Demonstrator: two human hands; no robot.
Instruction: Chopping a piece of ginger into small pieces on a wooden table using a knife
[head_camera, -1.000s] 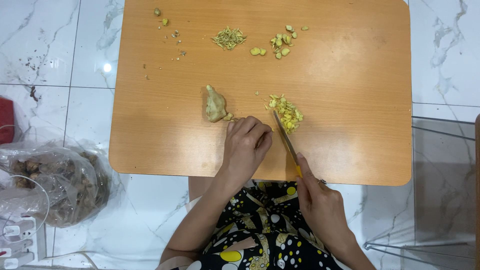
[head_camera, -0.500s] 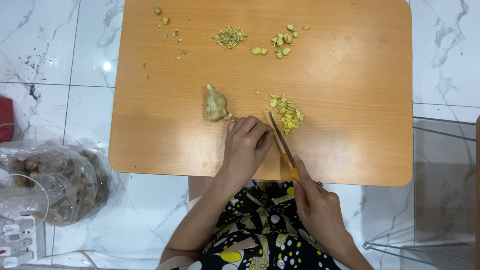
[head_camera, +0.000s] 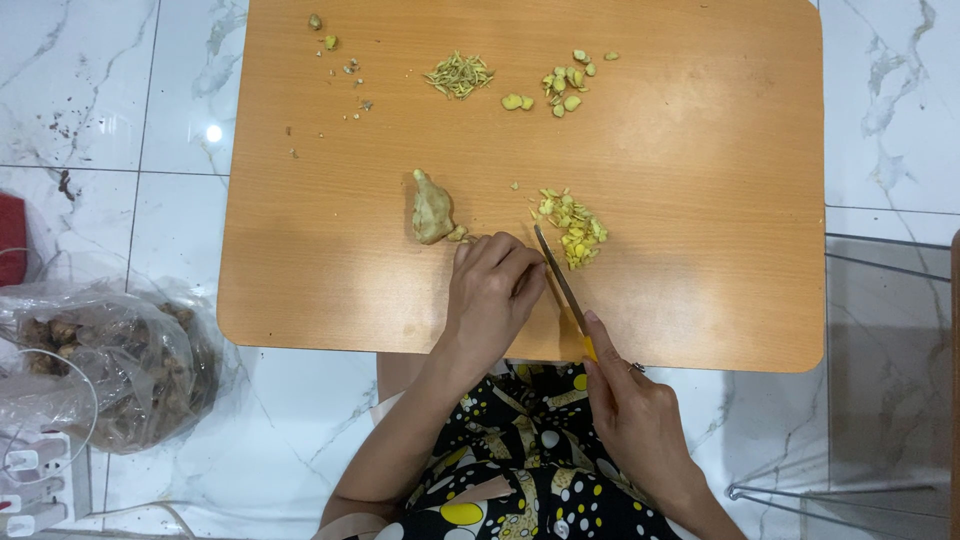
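Observation:
My right hand (head_camera: 632, 400) grips a small yellow-handled knife (head_camera: 560, 280) whose blade points up toward a pile of chopped yellow ginger bits (head_camera: 572, 222). Beside the blade, my left hand (head_camera: 495, 290) rests curled on the wooden board (head_camera: 700, 180), its fingertips pressing something small that I cannot make out. A knobbly whole ginger piece (head_camera: 432, 208) lies just left of my left hand. Farther up the board are thin ginger shreds (head_camera: 459, 75) and a group of ginger slices (head_camera: 563, 86).
The wooden board sits low over a white marble floor. A clear plastic bag of ginger roots (head_camera: 100, 360) lies on the floor at the left. A white power strip (head_camera: 25, 475) is at the bottom left. A metal wire frame (head_camera: 860, 400) stands at the right.
The knife blade has shifted left, away from the chopped pile and closer to my left fingers. My left hand has stayed in place.

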